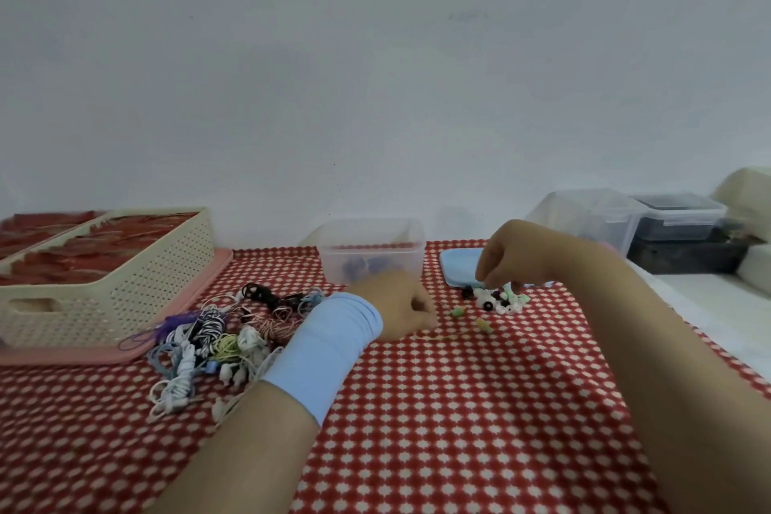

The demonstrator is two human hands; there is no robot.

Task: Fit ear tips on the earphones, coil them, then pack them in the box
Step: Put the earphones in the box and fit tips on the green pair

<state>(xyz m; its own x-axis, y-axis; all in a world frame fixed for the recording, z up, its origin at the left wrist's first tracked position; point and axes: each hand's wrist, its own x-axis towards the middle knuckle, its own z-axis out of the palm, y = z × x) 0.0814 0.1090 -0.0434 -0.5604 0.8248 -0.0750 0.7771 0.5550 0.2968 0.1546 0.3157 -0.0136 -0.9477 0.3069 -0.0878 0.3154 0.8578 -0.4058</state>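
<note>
Desk [459, 451]: covered by a red-and-white checked cloth; open cloth is seen between the two forearms.
Earphone pile [208, 346]: tangled cords are heaped left of the left forearm, just beside a pink tray [137, 351].
Left hand [396, 305]: a pale blue band is worn at the wrist; the fingers are curled, and a thin cord is seen running from under them to the green earphones [471, 317] on the cloth.
Ear tips [500, 300]: a small mixed heap is lain at the near edge of a blue lid [459, 265].
Right hand [513, 255]: the fingers are bent down onto the heap; whether a tip is pinched cannot be told.
Basket [125, 275]: set on the tray at the left edge.
Box [371, 246]: clear, lidless, stood behind the left hand.
Right edge: lidded containers [626, 221] are stacked.
Wall [375, 75]: plain white, met by the far edge.
</note>
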